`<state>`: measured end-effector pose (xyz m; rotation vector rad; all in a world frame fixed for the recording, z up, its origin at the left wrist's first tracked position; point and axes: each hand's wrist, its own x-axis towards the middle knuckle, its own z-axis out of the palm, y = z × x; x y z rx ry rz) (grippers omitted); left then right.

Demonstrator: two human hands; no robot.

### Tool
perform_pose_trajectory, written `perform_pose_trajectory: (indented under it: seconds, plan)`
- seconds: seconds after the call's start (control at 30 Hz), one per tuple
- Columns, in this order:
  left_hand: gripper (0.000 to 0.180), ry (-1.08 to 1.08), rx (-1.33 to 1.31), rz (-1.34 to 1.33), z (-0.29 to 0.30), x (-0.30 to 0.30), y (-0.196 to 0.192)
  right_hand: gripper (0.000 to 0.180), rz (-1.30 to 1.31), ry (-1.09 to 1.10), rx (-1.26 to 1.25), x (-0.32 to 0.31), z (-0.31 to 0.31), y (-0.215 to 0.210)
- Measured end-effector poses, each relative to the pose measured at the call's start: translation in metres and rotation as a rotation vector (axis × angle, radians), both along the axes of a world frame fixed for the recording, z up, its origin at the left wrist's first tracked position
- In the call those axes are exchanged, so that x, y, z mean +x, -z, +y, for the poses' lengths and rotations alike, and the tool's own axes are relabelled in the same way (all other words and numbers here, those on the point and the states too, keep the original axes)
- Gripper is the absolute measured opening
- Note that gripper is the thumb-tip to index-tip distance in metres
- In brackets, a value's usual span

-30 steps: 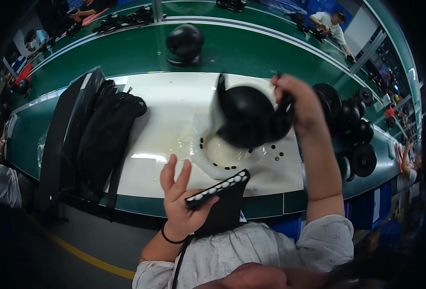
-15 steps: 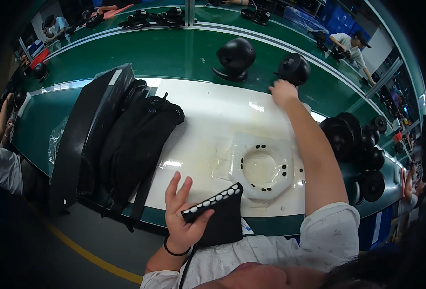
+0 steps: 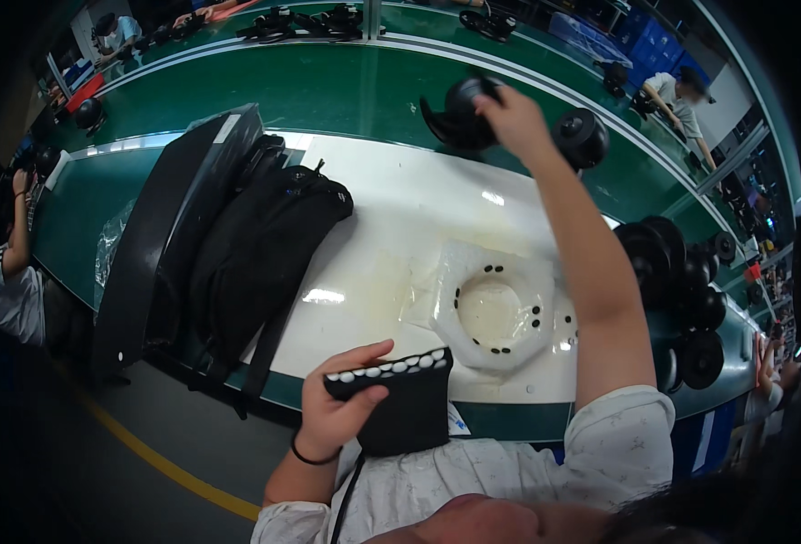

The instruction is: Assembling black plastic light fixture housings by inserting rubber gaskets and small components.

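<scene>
Right hand (image 3: 509,122) now stretched far out over the green conveyor belt (image 3: 328,91), fingers clamped on the black dome-shaped part (image 3: 459,116); a second ago same part sat near the white moulded tray (image 3: 495,308), half a second ago already up at the belt. Tray on the white counter (image 3: 382,208) now bare, ring of small black dots exposed. Left hand (image 3: 341,412) unchanged, gripping black pouch with white-studded strip (image 3: 400,390) at counter's near edge. Looks like the part being offloaded onto the belt beside another black part (image 3: 582,136). Black bags (image 3: 246,245) left.
</scene>
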<state>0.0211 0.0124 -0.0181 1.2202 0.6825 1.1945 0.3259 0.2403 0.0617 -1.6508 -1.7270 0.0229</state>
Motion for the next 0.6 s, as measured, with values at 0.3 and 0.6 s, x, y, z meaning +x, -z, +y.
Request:
perform_pose_trajectory:
  seconds: [0.3, 0.6]
  plan:
    - [0.031, 0.152, 0.09, -0.333, -0.039, 0.007, -0.021, 0.02, 1.222, -0.284, -0.255, -0.014, -0.215, -0.027]
    - [0.031, 0.225, -0.097, -0.094, -0.042, 0.063, -0.036, 0.029, 0.926, -0.278, -0.42, 0.0, -0.239, 0.001]
